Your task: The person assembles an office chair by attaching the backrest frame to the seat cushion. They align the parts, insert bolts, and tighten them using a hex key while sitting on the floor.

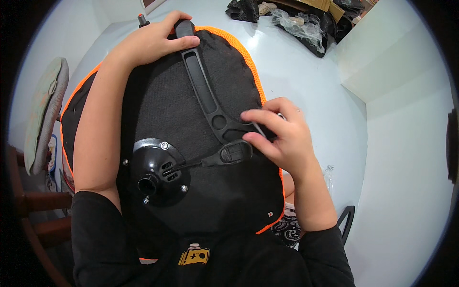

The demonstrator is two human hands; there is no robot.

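An upturned chair seat (158, 91), black underneath with orange mesh edging, lies in front of me. Against its underside rests a black plastic armrest (202, 83), running from far middle down to the right. My left hand (155, 40) is wrapped round the armrest's far end. Over its near, forked end is my right hand (282, 131), fingers curled and slightly blurred. A thin silver rod (258, 129) shows by those fingertips; its ends are hidden. Just below sits a black lever paddle (235, 152), joined to a round black mechanism (158, 167) with a central socket and silver screws.
At the left stands a padded chair part (47, 117) beside brown wooden rails (45, 201). Clear plastic wrap (303, 28) and black bags lie at the far right by a cardboard box (318, 5). A black curved frame piece (347, 222) leans near the right wall (406, 134).
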